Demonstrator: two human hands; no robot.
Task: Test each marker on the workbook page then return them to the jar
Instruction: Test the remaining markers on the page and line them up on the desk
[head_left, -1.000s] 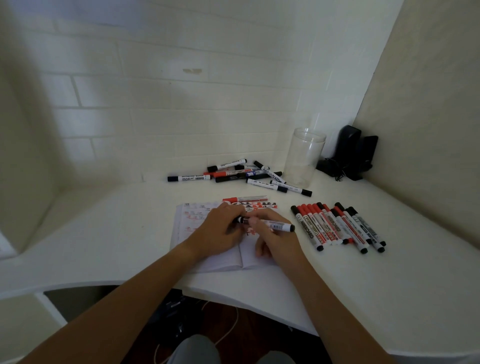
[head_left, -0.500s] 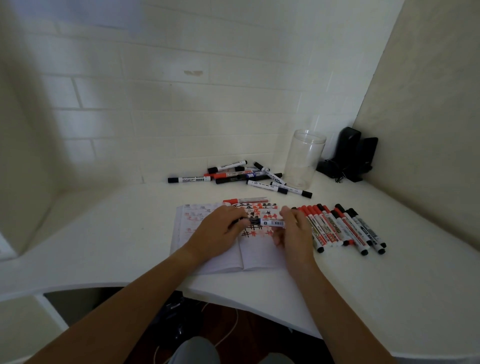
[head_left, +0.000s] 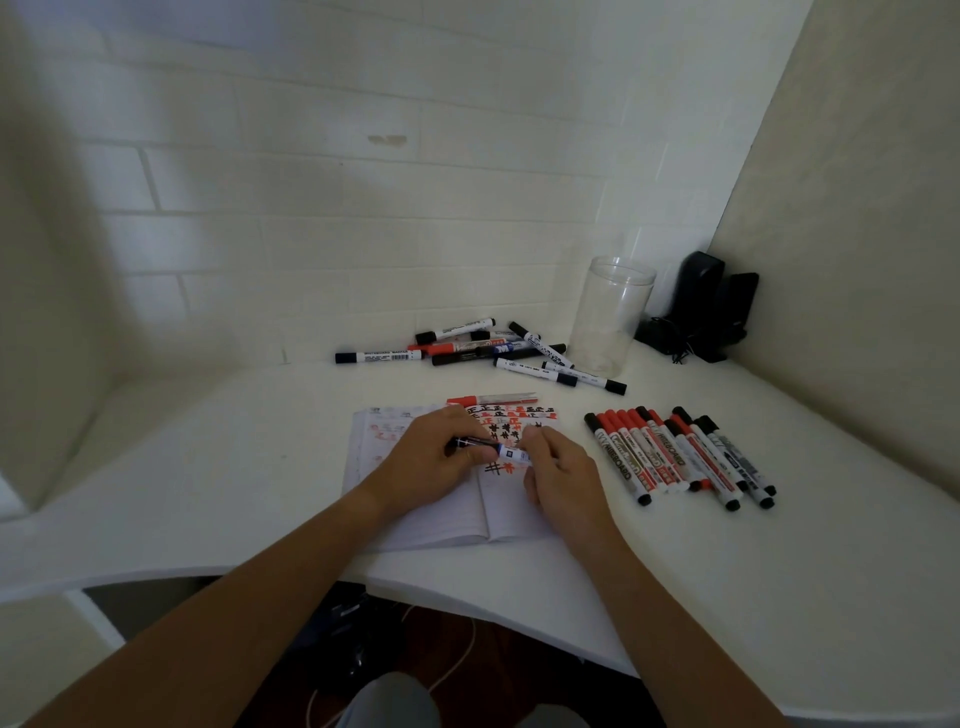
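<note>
Holding one marker (head_left: 491, 449) level over the open workbook (head_left: 441, 514), both hands meet at the middle of the page: the left hand (head_left: 434, 462) has its fingers (head_left: 470, 457) curled round the dark end, while the right hand (head_left: 558, 480) pinches the white labelled end with its fingertips. The page under them carries rows of red and black test marks, and one red-capped marker (head_left: 491, 400) lies along the top edge of the workbook.

To the right on the bench (head_left: 779, 571) lies a tidy row of markers (head_left: 680, 454) — roughly ten or eleven, red caps and black caps mixed, side by side and touching; overlap blurs the exact count. Farther back, near the wall, a loose pile of markers (head_left: 483, 348) holds about nine, crossing one another.

One clear jar (head_left: 610, 314) stands upright just right of that pile — whether anything lies in it cannot be told. Behind it in the corner sit two dark objects (head_left: 711, 306) with a tangled cord.
</note>
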